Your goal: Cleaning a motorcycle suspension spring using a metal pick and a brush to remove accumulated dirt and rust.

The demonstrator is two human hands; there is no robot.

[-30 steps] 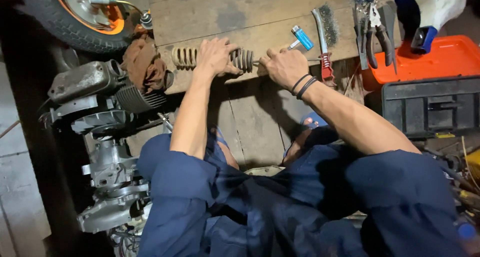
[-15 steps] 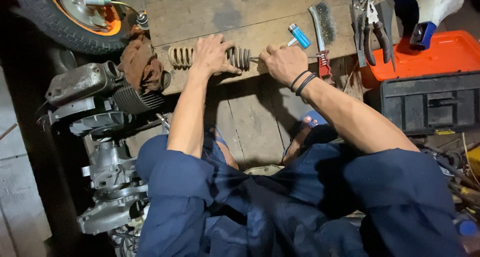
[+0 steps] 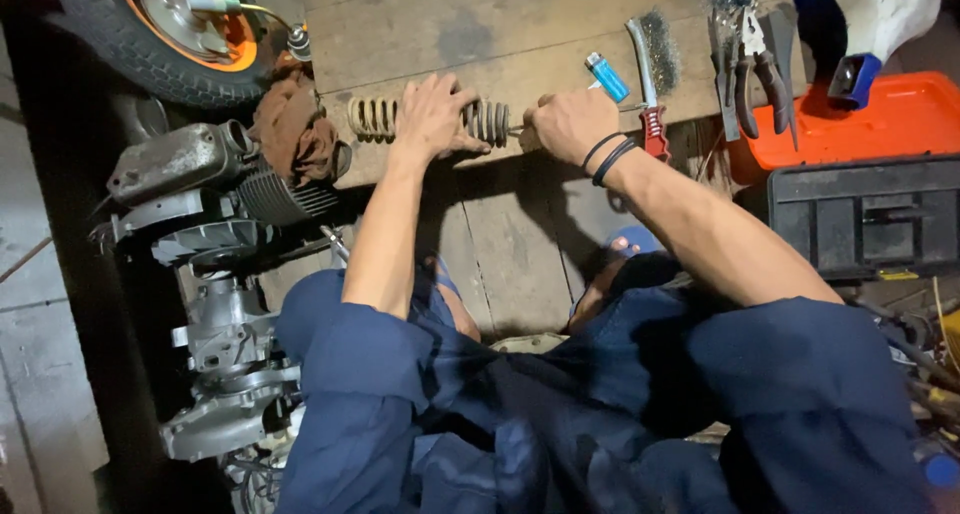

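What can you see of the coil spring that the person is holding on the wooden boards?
The coil spring is dull, yellowish metal, looks worn, and lies on its side across the wooden boards. The left hand presses down on its middle and hides those coils. The right hand grips something thin at its right end. A brown rag lies beside its left end.

Bare planks (image 3: 520, 264) below; lighter (image 3: 607, 76) and wire brush (image 3: 650, 74) (close) crowd right.

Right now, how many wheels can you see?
1. One wheel, black tyre with an orange hub, lies at the top left, just beyond the brown rag and the coil spring under the left hand. Others may be hidden outside the picture.
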